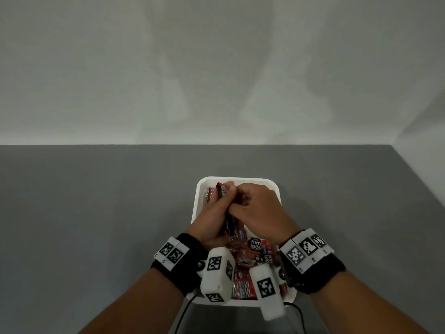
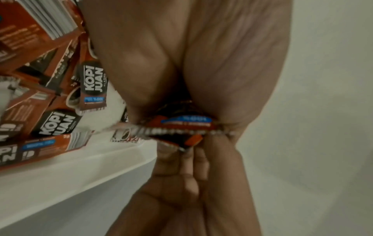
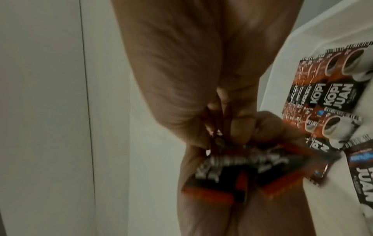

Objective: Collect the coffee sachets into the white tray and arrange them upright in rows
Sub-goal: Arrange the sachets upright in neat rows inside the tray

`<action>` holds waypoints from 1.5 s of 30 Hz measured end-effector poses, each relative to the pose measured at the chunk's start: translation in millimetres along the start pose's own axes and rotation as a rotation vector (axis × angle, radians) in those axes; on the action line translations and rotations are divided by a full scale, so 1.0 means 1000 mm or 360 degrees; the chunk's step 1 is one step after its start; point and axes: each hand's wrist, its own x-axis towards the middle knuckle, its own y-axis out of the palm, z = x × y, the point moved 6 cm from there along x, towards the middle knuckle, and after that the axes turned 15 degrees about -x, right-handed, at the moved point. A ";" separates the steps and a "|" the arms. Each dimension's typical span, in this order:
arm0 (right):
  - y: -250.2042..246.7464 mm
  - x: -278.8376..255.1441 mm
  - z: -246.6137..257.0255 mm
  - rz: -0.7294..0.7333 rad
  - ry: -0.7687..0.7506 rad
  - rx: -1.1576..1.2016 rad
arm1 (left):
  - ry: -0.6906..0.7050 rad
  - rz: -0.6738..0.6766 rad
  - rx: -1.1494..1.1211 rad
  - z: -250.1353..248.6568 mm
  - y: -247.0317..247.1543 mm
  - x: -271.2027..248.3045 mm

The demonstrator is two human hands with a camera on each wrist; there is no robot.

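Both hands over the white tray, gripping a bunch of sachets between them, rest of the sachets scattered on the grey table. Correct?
Not quite: the rest of the sachets lie inside the white tray, not on the grey table, as the head view shows. The left hand and right hand do hold a bunch of sachets between them over the tray.

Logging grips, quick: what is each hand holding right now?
Left hand: grips a bunch of coffee sachets.
Right hand: fingers curled, pinching the same bunch.

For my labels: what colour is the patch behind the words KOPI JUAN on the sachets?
Black, with white letters, on a red-brown sachet; clearest in the left wrist view.
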 end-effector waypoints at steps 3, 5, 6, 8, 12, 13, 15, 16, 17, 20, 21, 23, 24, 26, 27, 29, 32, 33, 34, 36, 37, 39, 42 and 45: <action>-0.010 -0.002 -0.006 0.0037 0.0025 0.0229 | 0.0039 -0.0055 -0.0032 -0.005 -0.011 0.002; -0.015 -0.002 -0.009 0.0149 -0.0063 0.0040 | 0.0024 -0.0029 -0.0044 -0.007 -0.013 0.001; -0.011 -0.002 -0.008 0.0294 -0.0123 -0.0067 | -0.0005 0.0014 -0.0032 -0.006 -0.012 0.000; -0.001 -0.002 -0.005 0.0522 -0.0252 -0.0298 | -0.0052 0.0145 0.0047 -0.004 -0.001 -0.004; 0.008 0.004 -0.001 0.0636 -0.0362 -0.0597 | -0.0047 0.0204 0.0180 -0.003 0.007 -0.004; 0.009 0.006 -0.001 0.0638 -0.0372 -0.0618 | -0.0054 0.0193 0.0177 -0.004 0.005 -0.003; 0.008 0.006 0.000 0.0619 -0.0410 -0.0663 | -0.0084 0.0157 0.0179 -0.003 0.003 -0.003; 0.008 0.006 0.000 0.0632 -0.0417 -0.0678 | -0.0094 0.0137 0.0191 -0.003 0.001 -0.003; 0.009 0.006 0.000 0.0664 -0.0415 -0.0686 | -0.0098 0.0115 0.0199 -0.003 -0.001 -0.002; 0.014 0.005 0.001 0.0729 -0.0447 -0.0724 | -0.0118 0.0085 0.0242 -0.003 -0.004 -0.001; 0.015 0.006 0.001 0.0714 -0.0459 -0.0728 | -0.0123 0.0082 0.0253 -0.002 -0.005 -0.001; 0.017 0.008 -0.001 0.0653 -0.0481 -0.0729 | -0.0136 0.0075 0.0236 -0.001 -0.005 0.000; 0.017 0.009 -0.002 0.0632 -0.0492 -0.0724 | -0.0138 0.0074 0.0215 -0.001 -0.004 -0.001; 0.019 0.009 -0.004 0.0623 -0.0516 -0.0719 | -0.0153 0.0080 0.0172 0.000 -0.002 -0.002; 0.019 0.009 -0.004 0.0612 -0.0527 -0.0726 | -0.0153 0.0080 0.0150 0.000 -0.001 -0.003; 0.017 0.007 -0.003 0.0571 -0.0537 -0.0730 | -0.0138 0.0060 0.0085 0.001 -0.004 -0.003; 0.011 0.008 -0.010 0.0548 -0.0403 -0.0420 | -0.0074 0.0059 0.0050 -0.004 -0.009 -0.005; 0.007 0.010 -0.013 0.0512 -0.0302 -0.0229 | -0.0033 0.0086 0.0081 -0.006 -0.008 -0.006; 0.003 0.012 -0.020 0.0435 -0.0179 -0.0035 | 0.0004 0.0115 0.0111 -0.007 -0.008 -0.007; -0.007 0.014 -0.031 0.0222 0.0043 0.0215 | 0.0066 0.0131 0.0155 -0.009 -0.010 -0.006; -0.010 0.014 -0.035 0.0124 0.0106 0.0284 | 0.0094 0.0116 0.0188 -0.011 -0.012 -0.005; -0.016 0.012 -0.039 -0.0003 0.0176 0.0423 | 0.0123 0.0099 0.0255 -0.014 -0.016 -0.003; -0.020 0.009 -0.048 -0.0087 0.0315 0.0642 | 0.0234 -0.0029 0.0379 -0.026 -0.024 -0.003; -0.014 0.006 -0.050 0.0007 0.0367 0.0759 | 0.0358 -0.0181 0.0472 -0.037 -0.034 0.000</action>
